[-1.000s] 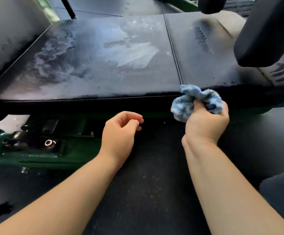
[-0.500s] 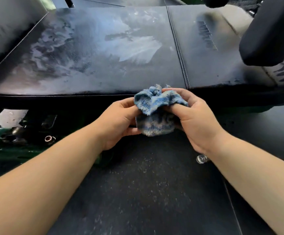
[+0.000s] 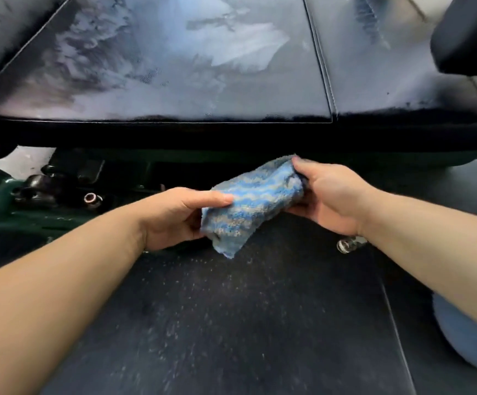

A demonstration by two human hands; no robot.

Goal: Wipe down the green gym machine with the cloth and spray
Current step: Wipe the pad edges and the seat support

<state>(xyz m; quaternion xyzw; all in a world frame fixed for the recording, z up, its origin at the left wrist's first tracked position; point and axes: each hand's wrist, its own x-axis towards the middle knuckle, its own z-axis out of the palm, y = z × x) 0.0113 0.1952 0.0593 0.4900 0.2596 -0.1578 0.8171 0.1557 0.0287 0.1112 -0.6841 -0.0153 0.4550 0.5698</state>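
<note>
Cloth (image 3: pixel 256 201) newly spread between both hands (image 3: pixel 174 218)

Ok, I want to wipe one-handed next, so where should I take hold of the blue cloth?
Probably the thick folded middle of the cloth, coming from above with the palm over it. It is stretched as a band between the left hand and the right hand, each gripping one end, and only a thin loose corner hangs below.
</note>
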